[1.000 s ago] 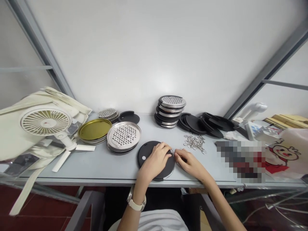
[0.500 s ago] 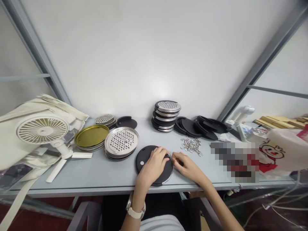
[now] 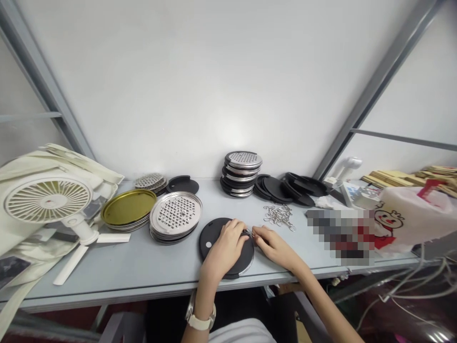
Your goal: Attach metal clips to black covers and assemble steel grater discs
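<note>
A black round grater holder (image 3: 210,238) with a pale dot lies flat near the table's front edge, a thin metal rim showing at its lower right. My left hand (image 3: 228,245) rests over it, fingers bent across the top and thumb near the right side, holding it down. At the disc's right edge my right hand (image 3: 269,245) pinches a small shiny metal clip (image 3: 251,232), mostly covered by the fingertips. Just behind that hand is a pile of metal clips (image 3: 280,216). To the left stands a stack of silver grater plates (image 3: 175,214).
Gold lids (image 3: 128,208) and a white fan (image 3: 50,200) stand on the left. At the back rise stacked graters (image 3: 241,174), beside loose black holders (image 3: 280,189). A printed plastic bag (image 3: 410,214), a pixelated patch and wooden pieces (image 3: 389,178) occupy the right.
The view has shifted slightly, so most things sit further left. My left hand stays on the disc; my right fingertips remain at its edge, where a bit of shiny metal shows.
</note>
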The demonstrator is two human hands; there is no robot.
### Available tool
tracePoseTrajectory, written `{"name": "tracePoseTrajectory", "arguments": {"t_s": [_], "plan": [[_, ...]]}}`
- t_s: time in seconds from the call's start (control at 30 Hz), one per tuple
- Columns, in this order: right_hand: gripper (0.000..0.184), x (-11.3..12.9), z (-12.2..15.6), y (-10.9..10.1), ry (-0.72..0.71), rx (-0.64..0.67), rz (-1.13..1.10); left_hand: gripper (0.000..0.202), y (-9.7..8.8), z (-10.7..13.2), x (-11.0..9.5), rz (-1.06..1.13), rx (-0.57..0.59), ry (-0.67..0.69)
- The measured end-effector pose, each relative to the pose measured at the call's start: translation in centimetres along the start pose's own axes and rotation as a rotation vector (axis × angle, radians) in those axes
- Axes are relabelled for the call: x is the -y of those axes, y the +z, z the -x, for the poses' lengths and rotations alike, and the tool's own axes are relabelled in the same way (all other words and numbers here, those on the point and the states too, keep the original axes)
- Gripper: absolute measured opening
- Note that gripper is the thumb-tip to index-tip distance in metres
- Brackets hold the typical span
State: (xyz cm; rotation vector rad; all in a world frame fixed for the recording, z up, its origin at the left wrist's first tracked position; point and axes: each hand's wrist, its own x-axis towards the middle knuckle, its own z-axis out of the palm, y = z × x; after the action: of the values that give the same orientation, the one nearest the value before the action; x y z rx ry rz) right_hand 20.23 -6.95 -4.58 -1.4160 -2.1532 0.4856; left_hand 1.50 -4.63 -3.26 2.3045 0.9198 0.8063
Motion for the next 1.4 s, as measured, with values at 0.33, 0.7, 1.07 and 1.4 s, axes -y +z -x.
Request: {"name": "tracePoseTrajectory", "arguments": {"t_s": [0.33,0.7,1.07,1.4], "plan": [[0.029,0.09,-0.04,-0.11,-0.004,-0.003,-0.01,0.016,-0.04,0.12,-0.16,-0.013,-0.011,0.008],[0.032,0.14,0.15,0.07,0.041,-0.049,-0.059,0.017,-0.19,0.14,-0.3,-0.01,0.005,0.014],[0.03,-0.37,0.18,0.16,0.064,-0.154,-0.024,0.024,-0.4,0.13,-0.45,0.014,0.021,-0.001],[0.033,0.26,0.04,0.17,-0.026,-0.038,0.041,0.02,-0.02,0.19,-0.18,0.017,-0.005,-0.016]]}}
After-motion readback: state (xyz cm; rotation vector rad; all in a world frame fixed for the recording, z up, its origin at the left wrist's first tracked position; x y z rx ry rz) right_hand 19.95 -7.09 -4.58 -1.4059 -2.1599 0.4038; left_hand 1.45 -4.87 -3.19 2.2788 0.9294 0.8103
